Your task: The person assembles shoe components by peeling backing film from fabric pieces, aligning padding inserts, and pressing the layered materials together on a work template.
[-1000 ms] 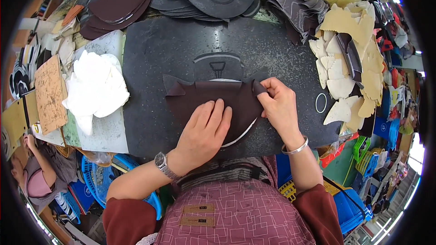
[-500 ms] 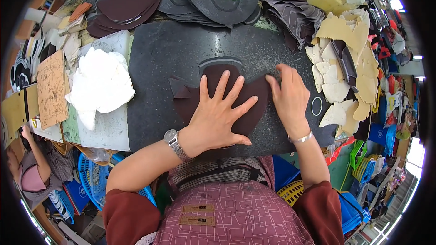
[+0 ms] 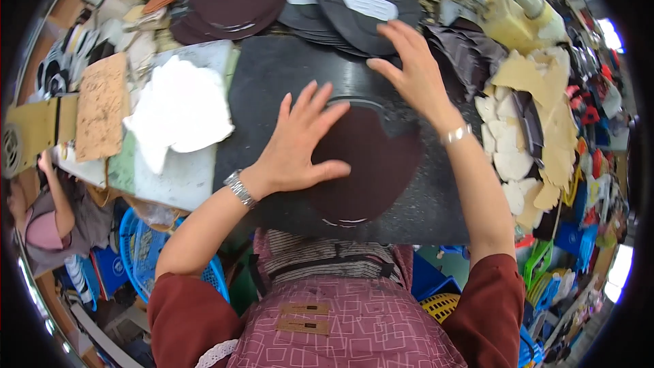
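A dark brown, rounded cut piece of sheet material (image 3: 371, 163) lies flat on the black work mat (image 3: 272, 68), with a notch in its far right edge. My left hand (image 3: 296, 140) is over its left side, fingers spread and thumb stretched across it; whether the palm touches is unclear. My right hand (image 3: 419, 82) is stretched out beyond the piece, its thumb and fingers apart. Its fingertips are at the near edge of a stack of grey cut pieces with white patches (image 3: 371, 5). I cannot tell if they touch the top one.
Stacked brown pieces (image 3: 235, 3) lie at the far left, and white pieces (image 3: 178, 105) are heaped on a pale board. Dark folded pieces (image 3: 466, 58), a yellowish container (image 3: 514, 24) and beige scraps (image 3: 545, 95) line the right. Another person (image 3: 58, 211) is at far left.
My left hand has drawn back leftward from the middle of the brown piece. My right hand has left the piece's right edge and reached forward to the grey stack. The view has shifted somewhat.
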### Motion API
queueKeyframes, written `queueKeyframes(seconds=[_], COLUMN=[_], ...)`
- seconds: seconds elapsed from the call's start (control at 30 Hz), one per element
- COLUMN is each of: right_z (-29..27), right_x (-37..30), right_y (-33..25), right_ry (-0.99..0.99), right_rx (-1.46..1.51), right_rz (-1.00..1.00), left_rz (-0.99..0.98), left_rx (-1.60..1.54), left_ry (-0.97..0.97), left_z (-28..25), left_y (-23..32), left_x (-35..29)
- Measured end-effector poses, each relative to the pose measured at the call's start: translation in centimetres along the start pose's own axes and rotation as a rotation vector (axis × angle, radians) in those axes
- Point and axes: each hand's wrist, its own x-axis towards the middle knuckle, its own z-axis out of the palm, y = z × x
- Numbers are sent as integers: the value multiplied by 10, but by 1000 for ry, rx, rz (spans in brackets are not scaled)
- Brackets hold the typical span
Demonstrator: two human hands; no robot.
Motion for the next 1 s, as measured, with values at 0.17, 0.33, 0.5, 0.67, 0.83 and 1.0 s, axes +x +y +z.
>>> queueKeyframes(seconds=[0.17,0.33,0.5,0.67,0.83,1.0], right_z=[32,-11,-62,-55,-47,-44], right_x=[12,15,-53,-88,-71,-55], right_y=[13,-17,-128,-147,-160,-171], right_ry=[-76,150,-222,-616,-619,-479], right_rx=[122,125,-1,174,156,248], right_rz=[134,28,-411,-188,-216,-218], left_rz=[-78,-297,-249,-611,-837,-573], left_rx=[95,387,502,408,488,475], left_ry=[405,207,-32,288,228,641], left_z=[-47,-118,-141,-153,-162,-160], left_y=[-13,-81,-87,-115,-155,-104], left_x=[-41,-84,-90,-89,-109,-97])
